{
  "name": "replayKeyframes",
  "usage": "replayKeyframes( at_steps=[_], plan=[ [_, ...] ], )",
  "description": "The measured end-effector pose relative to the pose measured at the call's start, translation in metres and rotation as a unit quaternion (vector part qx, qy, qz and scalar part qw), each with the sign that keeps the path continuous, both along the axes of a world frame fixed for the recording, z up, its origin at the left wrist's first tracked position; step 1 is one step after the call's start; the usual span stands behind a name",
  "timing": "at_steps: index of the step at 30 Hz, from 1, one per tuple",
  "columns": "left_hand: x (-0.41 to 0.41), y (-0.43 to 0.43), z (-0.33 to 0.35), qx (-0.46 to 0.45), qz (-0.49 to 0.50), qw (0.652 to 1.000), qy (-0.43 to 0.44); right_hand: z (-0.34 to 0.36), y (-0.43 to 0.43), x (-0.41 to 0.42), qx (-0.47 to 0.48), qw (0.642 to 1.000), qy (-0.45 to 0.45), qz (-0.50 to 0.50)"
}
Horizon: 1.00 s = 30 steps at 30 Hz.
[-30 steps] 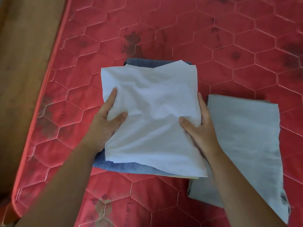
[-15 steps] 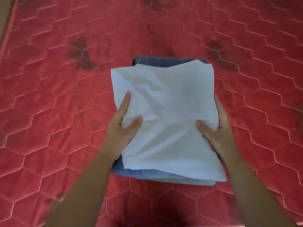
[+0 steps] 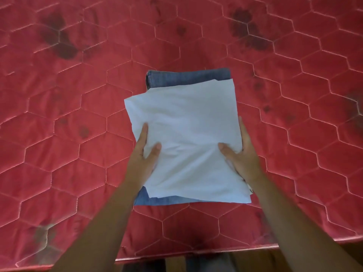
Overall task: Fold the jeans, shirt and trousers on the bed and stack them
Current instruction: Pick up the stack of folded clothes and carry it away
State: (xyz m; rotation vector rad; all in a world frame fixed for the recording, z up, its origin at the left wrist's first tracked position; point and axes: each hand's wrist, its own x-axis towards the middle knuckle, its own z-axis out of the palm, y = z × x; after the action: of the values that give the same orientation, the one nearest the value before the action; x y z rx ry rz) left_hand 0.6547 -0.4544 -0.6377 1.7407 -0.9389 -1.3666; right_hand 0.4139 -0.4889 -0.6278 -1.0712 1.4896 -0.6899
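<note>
A folded white shirt (image 3: 188, 138) lies on top of folded blue jeans (image 3: 188, 77), whose far edge and near left corner stick out from under it. The stack is over the middle of the red quilted mattress (image 3: 78, 154). My left hand (image 3: 144, 154) grips the stack's left side, thumb on the shirt and fingers along the edge. My right hand (image 3: 241, 156) grips the right side the same way. The grey trousers are out of view.
The mattress's near edge (image 3: 196, 254) runs along the bottom of the frame, with wooden floor below it. Dark stains (image 3: 60, 42) mark the far left and the far right of the mattress.
The stack, held in both hands, has moved away from the mattress's left edge to its middle. The grey trousers that lay to the right have left the view.
</note>
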Motion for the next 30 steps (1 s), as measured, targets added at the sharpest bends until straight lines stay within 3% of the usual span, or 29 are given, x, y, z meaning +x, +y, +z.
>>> replayKeyframes(
  at_steps=[2,4,6,8,10,12,15,18,21,24,27,30],
  plan=[
    [0.001,0.000,0.005,0.020,-0.014,0.997,-0.072,0.004,0.000,0.001,0.012,1.000,0.012,0.001],
    [0.005,-0.002,0.008,0.019,-0.019,0.975,-0.222,0.011,-0.002,0.001,-0.017,0.994,0.103,0.001],
    [0.008,-0.009,0.015,-0.033,0.000,0.929,-0.370,0.022,-0.007,0.002,-0.130,0.959,0.250,0.027],
    [0.000,-0.020,0.027,-0.153,-0.004,0.883,-0.444,0.030,-0.016,0.015,-0.240,0.901,0.354,0.078],
    [-0.018,-0.034,0.029,-0.232,-0.064,0.850,-0.469,0.025,-0.025,0.040,-0.300,0.842,0.424,0.144],
    [-0.035,-0.048,0.014,-0.216,-0.141,0.839,-0.479,0.009,-0.036,0.063,-0.315,0.801,0.464,0.209],
    [-0.045,-0.060,-0.014,-0.120,-0.219,0.823,-0.509,-0.019,-0.050,0.066,-0.269,0.775,0.511,0.257],
    [-0.038,-0.061,-0.028,-0.101,-0.245,0.809,-0.524,-0.032,-0.053,0.048,-0.261,0.765,0.529,0.257],
    [-0.025,-0.052,-0.024,-0.073,-0.210,0.820,-0.527,-0.027,-0.048,0.037,-0.229,0.780,0.535,0.230],
    [-0.009,-0.035,-0.014,0.018,-0.144,0.880,-0.453,-0.023,-0.039,0.025,-0.199,0.831,0.489,0.177],
    [-0.003,-0.020,0.002,0.067,-0.080,0.961,-0.258,-0.019,-0.025,0.009,-0.143,0.942,0.291,0.084],
    [-0.002,-0.006,0.010,0.102,-0.041,0.985,-0.132,-0.010,-0.006,0.000,-0.044,0.991,0.123,0.019]
  ],
)
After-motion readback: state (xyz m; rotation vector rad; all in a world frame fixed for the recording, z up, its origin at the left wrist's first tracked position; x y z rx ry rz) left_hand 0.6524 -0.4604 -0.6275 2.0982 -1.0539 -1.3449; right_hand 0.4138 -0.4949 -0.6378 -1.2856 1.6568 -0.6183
